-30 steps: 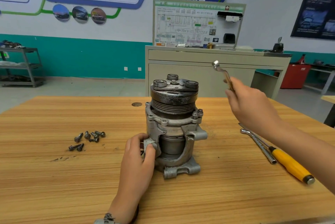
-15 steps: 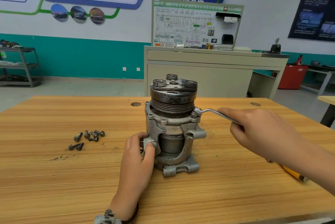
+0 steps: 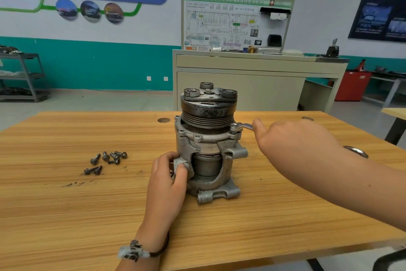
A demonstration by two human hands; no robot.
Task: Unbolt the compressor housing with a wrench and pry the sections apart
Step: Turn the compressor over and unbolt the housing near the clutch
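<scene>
Compressor point(image 3: 208, 145) stands upright mid-frame on the wooden table point(image 3: 66, 216). Left hand point(image 3: 168, 179) grips a lug at its lower left. Right hand point(image 3: 292, 139), stretched in from the right edge, apparently holds the wrench point(image 3: 242, 127), its head on the compressor's upper-right flange. Loose bolts point(image 3: 105, 160) lie further left.

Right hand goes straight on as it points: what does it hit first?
Probably the upper flange of the compressor housing, where the wrench held by the right hand is seated. Depth is uncertain.

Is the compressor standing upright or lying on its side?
Upright. The compressor stands on its base on the table, with the pulley on top; the left hand grips its side.
</scene>
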